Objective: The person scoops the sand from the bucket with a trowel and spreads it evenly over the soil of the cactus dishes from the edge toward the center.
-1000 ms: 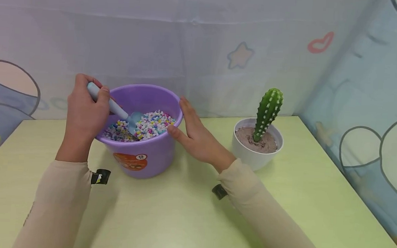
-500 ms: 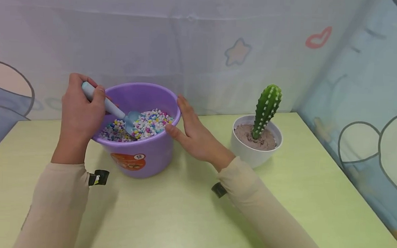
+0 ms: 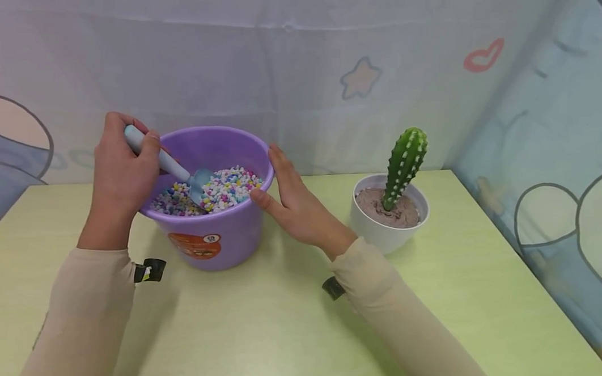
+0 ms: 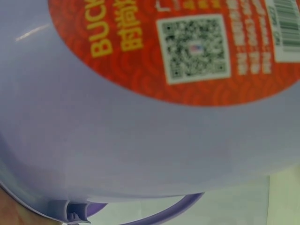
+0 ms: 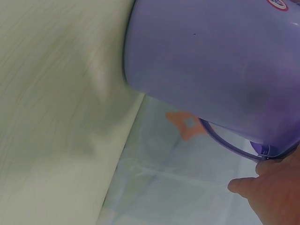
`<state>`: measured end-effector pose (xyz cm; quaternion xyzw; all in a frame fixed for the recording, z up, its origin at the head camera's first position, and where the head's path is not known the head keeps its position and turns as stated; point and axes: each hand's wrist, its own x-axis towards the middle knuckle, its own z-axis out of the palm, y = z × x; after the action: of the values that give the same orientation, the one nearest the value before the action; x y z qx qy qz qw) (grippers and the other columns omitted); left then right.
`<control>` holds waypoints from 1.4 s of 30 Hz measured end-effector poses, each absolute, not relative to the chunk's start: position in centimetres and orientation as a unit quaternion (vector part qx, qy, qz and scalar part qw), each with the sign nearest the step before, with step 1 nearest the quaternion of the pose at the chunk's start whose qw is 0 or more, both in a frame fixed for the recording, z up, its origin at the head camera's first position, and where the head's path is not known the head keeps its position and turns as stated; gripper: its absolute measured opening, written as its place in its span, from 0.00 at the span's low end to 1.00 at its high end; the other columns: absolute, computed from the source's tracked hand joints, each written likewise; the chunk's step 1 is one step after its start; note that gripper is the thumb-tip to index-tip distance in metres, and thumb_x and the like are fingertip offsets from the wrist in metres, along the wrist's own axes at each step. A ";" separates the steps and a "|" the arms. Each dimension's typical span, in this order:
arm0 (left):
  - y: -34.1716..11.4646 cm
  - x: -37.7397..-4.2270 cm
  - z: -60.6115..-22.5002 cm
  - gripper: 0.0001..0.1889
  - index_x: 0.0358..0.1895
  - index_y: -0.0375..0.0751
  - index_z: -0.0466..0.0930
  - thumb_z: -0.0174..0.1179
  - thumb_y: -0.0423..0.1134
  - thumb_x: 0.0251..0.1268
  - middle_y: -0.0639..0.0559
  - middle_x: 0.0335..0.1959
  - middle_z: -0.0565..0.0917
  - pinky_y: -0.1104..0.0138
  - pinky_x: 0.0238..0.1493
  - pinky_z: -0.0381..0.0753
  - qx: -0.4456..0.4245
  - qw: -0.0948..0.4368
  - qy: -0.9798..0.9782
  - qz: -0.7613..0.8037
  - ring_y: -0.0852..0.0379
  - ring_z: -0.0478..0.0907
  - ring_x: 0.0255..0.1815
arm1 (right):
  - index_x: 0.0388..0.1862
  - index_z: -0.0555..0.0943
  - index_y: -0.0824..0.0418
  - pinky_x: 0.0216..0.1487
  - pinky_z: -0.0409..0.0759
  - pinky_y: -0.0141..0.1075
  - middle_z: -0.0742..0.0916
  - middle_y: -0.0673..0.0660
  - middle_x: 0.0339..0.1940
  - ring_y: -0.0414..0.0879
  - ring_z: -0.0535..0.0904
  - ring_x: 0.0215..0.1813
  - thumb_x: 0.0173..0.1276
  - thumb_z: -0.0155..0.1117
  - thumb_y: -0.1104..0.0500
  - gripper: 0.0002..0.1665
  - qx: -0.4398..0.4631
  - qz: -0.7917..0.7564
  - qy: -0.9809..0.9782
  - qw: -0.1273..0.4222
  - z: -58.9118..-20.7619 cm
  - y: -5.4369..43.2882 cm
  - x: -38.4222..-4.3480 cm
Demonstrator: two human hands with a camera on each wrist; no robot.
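A purple bucket [image 3: 221, 246] with a red-orange label stands at the back left of the table, partly filled with small multicoloured pellets [image 3: 232, 187]. My left hand [image 3: 125, 167] grips the light blue handle of a small scoop [image 3: 166, 164] over the bucket's left rim. The scoop's blade dips into the pellets, its tip hidden among them. On the bucket's right side my right hand [image 3: 302, 208] rests against the rim, fingers extended and thumb at the front. In the left wrist view the bucket's label [image 4: 194, 49] fills the top; the scoop is out of sight there.
To the right stands a white pot [image 3: 385, 238] holding a green cactus [image 3: 406, 165] in brown filling. A printed cloth [image 3: 225, 65] hangs behind the table [image 3: 252, 333], with another along the right side. The bucket's carrying handle [image 5: 229, 147] hangs behind it.
The whole scene has shifted slightly left in the head view from the first frame. Both hands, the scoop and the bucket keep the same arrangement.
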<state>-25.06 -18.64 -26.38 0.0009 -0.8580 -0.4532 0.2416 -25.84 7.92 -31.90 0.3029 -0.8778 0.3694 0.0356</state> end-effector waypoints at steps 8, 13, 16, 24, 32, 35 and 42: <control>-18.8 -25.1 -26.5 0.16 0.53 0.37 0.63 0.45 0.47 0.76 0.42 0.40 0.83 0.66 0.31 0.73 -0.005 0.236 -0.858 -0.456 0.64 0.76 0.27 | 0.81 0.35 0.55 0.75 0.44 0.48 0.40 0.48 0.81 0.40 0.33 0.78 0.69 0.36 0.23 0.56 0.302 0.371 -0.878 0.036 -31.9 7.9 -25.7; -18.7 -25.1 -26.5 0.17 0.53 0.36 0.63 0.45 0.47 0.76 0.40 0.40 0.83 0.64 0.32 0.72 -0.003 0.242 -0.857 -0.454 0.57 0.76 0.32 | 0.81 0.35 0.55 0.76 0.44 0.48 0.40 0.48 0.81 0.40 0.34 0.78 0.68 0.35 0.22 0.57 0.306 0.375 -0.874 0.038 -32.0 8.0 -25.8; -18.4 -25.2 -26.6 0.16 0.52 0.36 0.63 0.45 0.47 0.76 0.38 0.40 0.83 0.63 0.33 0.72 -0.003 0.241 -0.859 -0.451 0.53 0.76 0.34 | 0.81 0.35 0.55 0.76 0.45 0.48 0.41 0.50 0.81 0.40 0.35 0.78 0.67 0.34 0.21 0.58 0.304 0.378 -0.874 0.039 -32.2 8.2 -25.9; -18.3 -25.2 -26.5 0.18 0.54 0.38 0.62 0.44 0.49 0.77 0.37 0.41 0.83 0.59 0.33 0.73 0.002 0.245 -0.868 -0.431 0.45 0.79 0.36 | 0.81 0.36 0.54 0.75 0.47 0.51 0.41 0.48 0.81 0.43 0.36 0.79 0.67 0.36 0.21 0.58 0.302 0.383 -0.872 0.038 -32.2 8.1 -25.9; -18.9 -24.7 -26.3 0.17 0.54 0.38 0.61 0.43 0.49 0.78 0.41 0.41 0.86 0.71 0.34 0.79 -0.001 0.224 -0.867 -0.445 0.58 0.85 0.33 | 0.81 0.35 0.55 0.75 0.48 0.51 0.41 0.50 0.81 0.44 0.37 0.79 0.66 0.34 0.20 0.59 0.310 0.376 -0.872 0.040 -32.1 7.5 -25.9; -18.9 -24.8 -26.3 0.16 0.52 0.39 0.62 0.43 0.49 0.77 0.42 0.40 0.86 0.71 0.32 0.78 -0.003 0.233 -0.865 -0.445 0.56 0.85 0.34 | 0.81 0.35 0.55 0.75 0.48 0.51 0.41 0.49 0.81 0.43 0.36 0.79 0.67 0.34 0.21 0.58 0.311 0.376 -0.872 0.042 -32.1 7.5 -25.9; -18.7 -24.9 -26.4 0.16 0.53 0.39 0.61 0.43 0.49 0.78 0.41 0.40 0.86 0.71 0.32 0.79 -0.012 0.235 -0.862 -0.449 0.50 0.86 0.37 | 0.81 0.36 0.55 0.75 0.48 0.51 0.41 0.47 0.81 0.43 0.37 0.79 0.67 0.34 0.21 0.58 0.308 0.376 -0.873 0.047 -32.2 7.6 -25.9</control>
<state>-24.92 -18.68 -26.41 -0.0120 -0.8617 -0.4495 0.2353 -25.89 7.60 -32.21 0.3077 -0.8726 0.3764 0.0467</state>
